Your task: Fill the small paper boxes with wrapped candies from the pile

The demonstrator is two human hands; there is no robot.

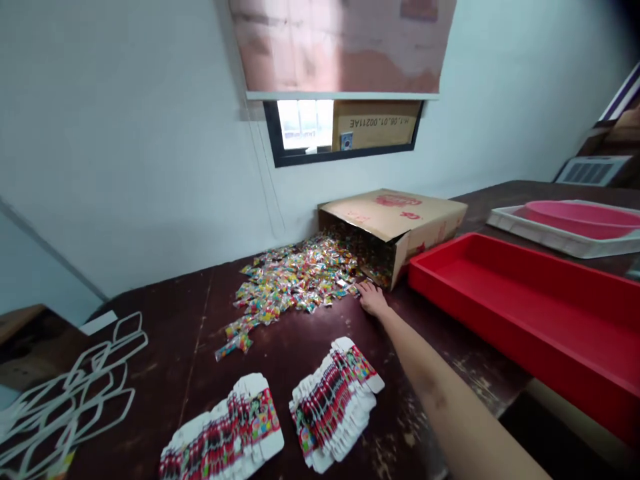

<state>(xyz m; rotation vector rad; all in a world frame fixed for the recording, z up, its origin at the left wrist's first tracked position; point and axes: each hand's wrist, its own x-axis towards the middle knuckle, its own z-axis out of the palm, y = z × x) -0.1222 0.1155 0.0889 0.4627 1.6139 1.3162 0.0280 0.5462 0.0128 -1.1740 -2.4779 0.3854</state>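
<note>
Reaches with loosely extended fingers point(363, 287) of the right hand point(373, 300) to the near right edge of a heap of small wrapped candies point(300, 277); cannot tell about any grip on a packet beneath them. Shows the candies spread over a dark brown table point(285, 353), running back into the open end of a cardboard carton point(405, 210) lying on its side and trailing off toward the near left. Stretches the bare right forearm between two fanned stacks of flat printed packaging point(335, 403), on its left, and a long red tray point(500, 333), on its right, just beside the carton. Includes, beyond that, a pink basin point(575, 215) in a white tray point(565, 241). Has white looped strips point(23, 418) and a brown box point(43, 333) at far left, and, above the candies, a window point(306, 127) under a partly lowered blind point(345, 47).
</note>
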